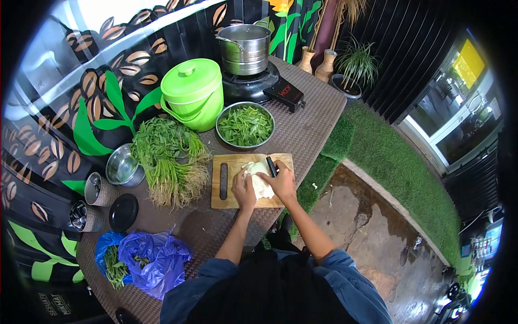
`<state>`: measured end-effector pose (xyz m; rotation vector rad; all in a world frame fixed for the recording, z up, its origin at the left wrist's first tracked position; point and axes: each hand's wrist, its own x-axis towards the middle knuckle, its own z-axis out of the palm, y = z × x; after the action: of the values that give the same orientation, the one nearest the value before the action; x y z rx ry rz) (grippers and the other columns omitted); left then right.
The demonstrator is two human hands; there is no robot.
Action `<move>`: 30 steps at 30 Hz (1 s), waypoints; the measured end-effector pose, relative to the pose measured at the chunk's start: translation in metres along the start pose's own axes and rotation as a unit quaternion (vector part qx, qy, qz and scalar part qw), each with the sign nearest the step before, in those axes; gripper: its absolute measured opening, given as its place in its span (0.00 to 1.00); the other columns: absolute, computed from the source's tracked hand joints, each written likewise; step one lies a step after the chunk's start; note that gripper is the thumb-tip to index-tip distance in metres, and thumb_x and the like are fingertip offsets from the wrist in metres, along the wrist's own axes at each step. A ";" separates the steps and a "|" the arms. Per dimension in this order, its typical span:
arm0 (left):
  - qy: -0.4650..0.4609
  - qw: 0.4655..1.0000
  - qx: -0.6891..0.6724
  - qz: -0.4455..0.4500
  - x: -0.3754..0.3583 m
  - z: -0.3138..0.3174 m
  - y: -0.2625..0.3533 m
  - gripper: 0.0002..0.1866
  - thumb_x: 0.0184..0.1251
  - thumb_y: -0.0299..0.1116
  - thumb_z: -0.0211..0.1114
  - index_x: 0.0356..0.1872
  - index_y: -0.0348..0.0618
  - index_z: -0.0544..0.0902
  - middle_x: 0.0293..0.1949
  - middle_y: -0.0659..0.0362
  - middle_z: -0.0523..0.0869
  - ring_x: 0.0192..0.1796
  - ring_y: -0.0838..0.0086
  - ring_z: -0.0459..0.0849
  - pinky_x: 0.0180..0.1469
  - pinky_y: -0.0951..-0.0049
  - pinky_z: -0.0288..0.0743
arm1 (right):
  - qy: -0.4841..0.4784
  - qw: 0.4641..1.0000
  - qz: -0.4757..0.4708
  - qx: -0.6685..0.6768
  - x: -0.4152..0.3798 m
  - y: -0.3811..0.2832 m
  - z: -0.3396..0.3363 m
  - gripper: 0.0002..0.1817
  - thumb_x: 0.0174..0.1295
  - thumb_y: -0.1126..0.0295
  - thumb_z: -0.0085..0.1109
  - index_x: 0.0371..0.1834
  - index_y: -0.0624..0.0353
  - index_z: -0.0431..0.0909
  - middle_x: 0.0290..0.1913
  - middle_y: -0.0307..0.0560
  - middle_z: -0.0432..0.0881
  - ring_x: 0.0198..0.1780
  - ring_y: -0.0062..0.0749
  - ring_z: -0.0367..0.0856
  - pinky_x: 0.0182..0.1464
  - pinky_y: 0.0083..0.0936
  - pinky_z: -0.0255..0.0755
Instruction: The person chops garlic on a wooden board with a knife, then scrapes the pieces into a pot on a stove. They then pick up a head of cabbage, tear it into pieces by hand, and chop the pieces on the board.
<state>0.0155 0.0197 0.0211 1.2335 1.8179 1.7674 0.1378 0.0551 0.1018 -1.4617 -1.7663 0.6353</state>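
Note:
A wooden cutting board [217, 201] with a slot handle lies near the table's edge. On it is a pale white heap of food [261, 186], perhaps sliced; its kind is not clear. My right hand [283, 182] grips a knife [271, 167] by its black handle, over the right side of the heap. The blade is mostly hidden. My left hand [244, 193] presses its curled fingers against the heap's left side, holding it. Just beyond the board stands a metal bowl [220, 131] of picked green leaves [249, 125].
A rooted bunch of greens [167, 156] lies left of the board. Behind stand a lidded green bucket [193, 97] and a steel pot [245, 51] on a gas stove [243, 86]. Nearer left are an empty metal bowl [125, 167], a black lid [124, 213] and plastic bags [156, 262].

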 end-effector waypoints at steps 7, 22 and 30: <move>-0.004 1.000 -0.014 -0.020 0.000 0.002 -0.002 0.16 0.76 0.33 0.57 0.56 0.34 0.82 0.51 0.46 0.86 0.55 0.59 0.84 0.57 0.65 0.75 | 0.162 0.984 0.045 0.057 0.000 0.028 0.004 0.11 0.56 0.74 0.66 0.33 0.67 0.73 0.26 0.60 0.79 0.27 0.57 0.80 0.34 0.45 0.73; -0.006 1.000 -0.017 -0.026 -0.001 0.000 0.002 0.16 0.75 0.31 0.57 0.56 0.34 0.81 0.51 0.47 0.86 0.54 0.62 0.84 0.56 0.67 0.75 | 0.097 0.993 0.047 0.045 0.012 0.075 0.009 0.17 0.62 0.71 0.65 0.49 0.66 0.72 0.26 0.63 0.81 0.31 0.67 0.82 0.35 0.50 0.75; -0.006 0.998 -0.065 -0.026 -0.001 0.000 0.001 0.16 0.71 0.32 0.63 0.55 0.35 0.82 0.51 0.44 0.85 0.55 0.56 0.84 0.57 0.61 0.75 | 0.010 0.989 0.141 -0.045 0.043 0.075 0.002 0.23 0.70 0.55 0.54 0.46 0.70 0.66 0.36 0.75 0.83 0.39 0.73 0.82 0.41 0.60 0.74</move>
<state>0.0166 0.0186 0.0214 1.1347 1.6842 1.8153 0.1783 0.1137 0.0529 -1.7924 -1.6049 0.6876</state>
